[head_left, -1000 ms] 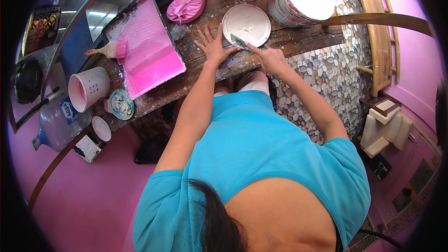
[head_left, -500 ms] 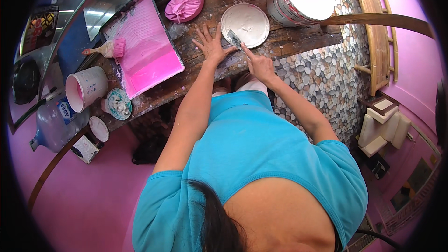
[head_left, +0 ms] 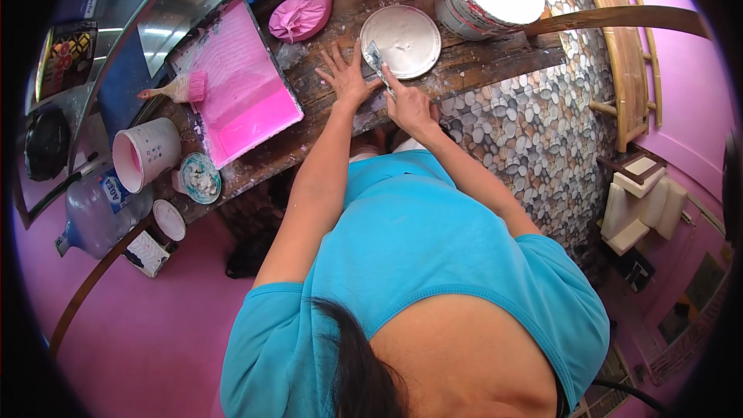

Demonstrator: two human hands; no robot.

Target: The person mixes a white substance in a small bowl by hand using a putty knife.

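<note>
While half-curled, right hand (head_left: 409,108) round scraper (head_left: 375,57)

workshop-like room, pink paint tray (head_left: 232,50), brush (head_left: 182,89), putty knife (head_left: 376,57), white-filled bucket (head_left: 458,19), spattered wooden table (head_left: 472,67)

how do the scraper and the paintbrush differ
The scraper is in the right hand; the paintbrush lies partly over the pink tray. The scraper ends in a grey blade, the paintbrush in pink bristles. The scraper points up the picture, the paintbrush to the right. Both are hand tools.
</note>
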